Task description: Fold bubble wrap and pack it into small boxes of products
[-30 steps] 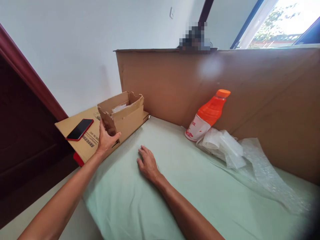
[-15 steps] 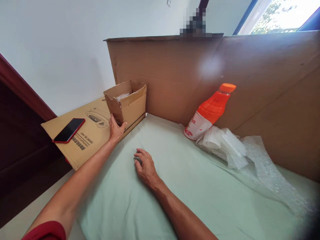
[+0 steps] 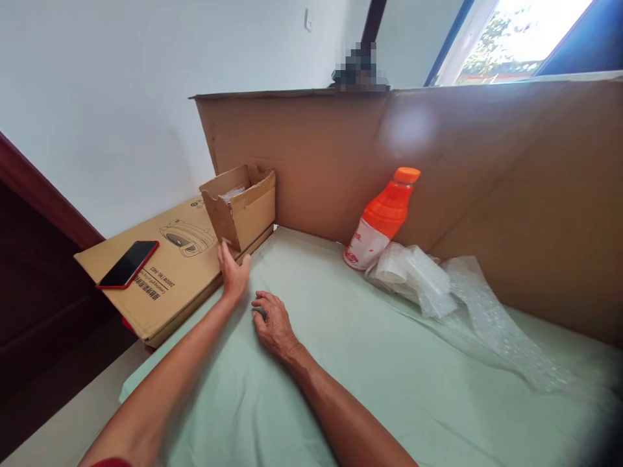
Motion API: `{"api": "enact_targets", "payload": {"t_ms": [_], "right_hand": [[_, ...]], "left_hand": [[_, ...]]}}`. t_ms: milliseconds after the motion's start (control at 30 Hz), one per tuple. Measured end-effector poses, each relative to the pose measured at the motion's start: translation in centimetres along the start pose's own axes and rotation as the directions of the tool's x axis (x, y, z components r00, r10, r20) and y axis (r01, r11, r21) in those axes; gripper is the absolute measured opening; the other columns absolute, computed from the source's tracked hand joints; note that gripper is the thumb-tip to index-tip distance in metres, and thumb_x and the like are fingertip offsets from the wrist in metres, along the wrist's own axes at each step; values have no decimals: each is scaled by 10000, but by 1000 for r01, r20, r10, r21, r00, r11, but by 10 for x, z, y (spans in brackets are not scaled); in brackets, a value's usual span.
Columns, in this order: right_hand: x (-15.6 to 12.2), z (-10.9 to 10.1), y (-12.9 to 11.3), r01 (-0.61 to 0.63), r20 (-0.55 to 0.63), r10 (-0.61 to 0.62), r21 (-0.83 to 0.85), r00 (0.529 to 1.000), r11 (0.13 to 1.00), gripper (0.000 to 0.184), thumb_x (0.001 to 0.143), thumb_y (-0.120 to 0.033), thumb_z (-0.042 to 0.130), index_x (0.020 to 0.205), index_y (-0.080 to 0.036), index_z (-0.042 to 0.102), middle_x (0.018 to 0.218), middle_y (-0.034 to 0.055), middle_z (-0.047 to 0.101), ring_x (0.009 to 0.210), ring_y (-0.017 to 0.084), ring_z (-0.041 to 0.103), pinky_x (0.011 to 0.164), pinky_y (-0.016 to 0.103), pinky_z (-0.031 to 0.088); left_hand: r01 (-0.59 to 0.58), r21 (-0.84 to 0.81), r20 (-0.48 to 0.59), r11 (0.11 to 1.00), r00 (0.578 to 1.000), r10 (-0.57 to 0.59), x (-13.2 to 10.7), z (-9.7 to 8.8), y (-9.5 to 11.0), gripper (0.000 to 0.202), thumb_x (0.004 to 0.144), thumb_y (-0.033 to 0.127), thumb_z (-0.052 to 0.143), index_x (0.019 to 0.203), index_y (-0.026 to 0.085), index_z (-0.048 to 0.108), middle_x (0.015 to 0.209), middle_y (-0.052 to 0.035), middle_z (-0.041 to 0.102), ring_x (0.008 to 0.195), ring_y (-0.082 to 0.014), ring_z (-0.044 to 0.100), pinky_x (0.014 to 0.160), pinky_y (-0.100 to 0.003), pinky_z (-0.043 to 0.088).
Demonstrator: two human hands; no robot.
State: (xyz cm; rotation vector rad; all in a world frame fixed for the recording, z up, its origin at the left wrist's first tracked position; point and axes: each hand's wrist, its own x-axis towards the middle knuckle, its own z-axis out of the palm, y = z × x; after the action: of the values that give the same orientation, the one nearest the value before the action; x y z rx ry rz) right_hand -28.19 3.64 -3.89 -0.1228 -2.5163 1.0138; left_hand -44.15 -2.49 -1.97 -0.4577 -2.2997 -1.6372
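Note:
My left hand is open, fingers extended and thumb apart, by the near bottom corner of a small topless cardboard box. Whether the fingertips still touch it I cannot tell. Clear plastic wrap shows inside the box, which stands on a larger flat carton printed with an appliance drawing. My right hand rests on the pale green cloth, holding nothing, its fingers loosely bent and apart.
A black phone with a red edge lies on the flat carton. An orange bottle leans back against the tall cardboard panel. Crumpled bubble wrap trails rightward along the cloth. A window is at upper right.
My left hand has drawn back from the box's side toward me and slightly right. My right hand stays on the cloth. The camera view has shifted a little.

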Motion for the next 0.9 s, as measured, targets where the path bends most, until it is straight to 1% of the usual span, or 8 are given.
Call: {"api": "enact_targets", "payload": {"t_ms": [167, 267, 333, 433, 567, 733, 833, 900], "right_hand": [[-6, -3, -22, 41, 76, -30, -140, 997, 989, 283, 812, -83, 569, 1045, -159, 710, 1183, 127, 717, 1126, 259, 635, 1011, 416, 484], [-33, -11, -30, 90, 144, -57, -238, 988, 967, 212, 811, -193, 672, 1020, -168, 704, 1131, 98, 729, 1133, 252, 626, 970, 388, 492], [-61, -28, -27, 221, 239, -152, -296, 959, 929, 203, 853, -283, 673, 1036, -200, 693, 1192, 69, 712, 1161, 230, 610, 944, 376, 489], [-118, -83, -15, 329, 316, -221, -344, 923, 879, 129, 862, -319, 675, 964, -243, 698, 1223, 30, 708, 1165, 211, 612, 948, 373, 471], [-197, -221, 1, -66, -73, 33, -520, 997, 851, 250, 808, -216, 699, 1058, -228, 706, 1348, 115, 647, 1280, 289, 556, 1039, 459, 424], [-263, -403, 4, -575, -584, 127, -698, 802, 426, 483, 832, -200, 633, 1310, -163, 571, 1509, 224, 477, 1364, 398, 436, 1054, 571, 336], [-290, -461, -5, -762, -695, 333, -632, 637, 139, 454, 857, -263, 617, 1254, -44, 593, 1276, 300, 620, 1194, 391, 571, 937, 498, 371], [-301, -477, -11, -804, -682, 487, -590, 546, 74, 404, 926, -319, 510, 1144, -22, 678, 1061, 270, 700, 1032, 329, 663, 820, 427, 392]], "left_hand": [[-14, -13, 283, 1000, 959, 17, -91, -42, 8, 573, 890, 448, 528, 1381, 153, 520, 1420, -187, 554, 1336, -324, 537, 1154, -529, 396], [-34, 11, 419, 999, 908, 26, -114, -66, 4, 582, 889, 528, 461, 1306, 143, 590, 1370, -187, 594, 1336, -367, 522, 1189, -581, 323], [-187, 138, 483, 973, 870, 98, -120, -70, -1, 639, 901, 588, 380, 1312, 148, 595, 1379, -180, 596, 1355, -362, 508, 1197, -551, 330], [-417, 256, 609, 872, 770, 189, -137, -64, -3, 686, 917, 600, 319, 1302, 115, 613, 1407, -223, 576, 1383, -397, 475, 1175, -586, 342], [-646, 303, 725, 701, 634, 271, -191, -55, 19, 639, 942, 541, 349, 1363, 132, 602, 1514, -203, 497, 1456, -391, 389, 1184, -592, 299], [-766, 27, 878, 642, 325, 351, -274, -45, 83, 630, 913, 503, 523, 1465, 199, 535, 1597, -170, 410, 1511, -382, 307, 1223, -623, 185], [-711, -246, 916, 659, 52, 398, -319, -46, 126, 707, 872, 529, 615, 1518, 290, 456, 1641, -122, 327, 1532, -389, 253, 1229, -656, 141], [-625, -387, 900, 678, -96, 426, -343, -49, 148, 758, 851, 540, 647, 1538, 320, 415, 1653, -98, 297, 1540, -389, 226, 1236, -664, 115]]}}
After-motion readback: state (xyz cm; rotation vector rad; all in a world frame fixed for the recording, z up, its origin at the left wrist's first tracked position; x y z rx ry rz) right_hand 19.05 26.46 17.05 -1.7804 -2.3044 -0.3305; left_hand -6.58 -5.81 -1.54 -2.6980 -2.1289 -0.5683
